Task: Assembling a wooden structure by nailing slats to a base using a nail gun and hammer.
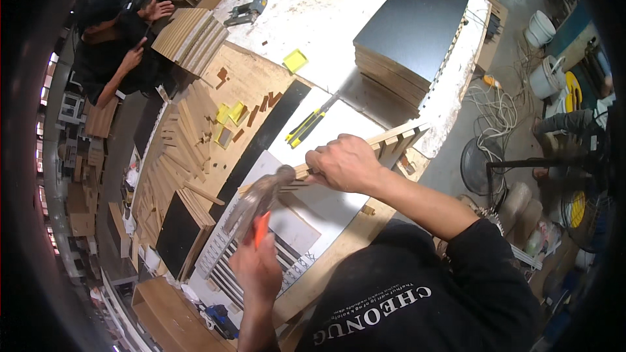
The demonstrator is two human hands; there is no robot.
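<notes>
My left hand (258, 270) is closed round the orange handle of a hammer (262, 225), whose metal head is smeared by motion and lies close to a wooden strip assembly. My right hand (345, 164) grips that wooden strip assembly (396, 137), a narrow pale piece with dark gaps, holding it over the white board (339, 205). The hammer head hides part of the assembly's left end. Whether the two touch I cannot tell. Beyond my hands lie yellow-and-black pliers (305, 128). Below the hammer, a slatted striped panel (287, 257) rests on the table.
A stack of black-topped boards (414, 26) stands at the far right of the table. Small yellow trays (295, 60), a staple gun (248, 10) and loose wooden strips (176, 156) lie about. At the far left, a co-worker (111, 45) stands by stacked wood (190, 40).
</notes>
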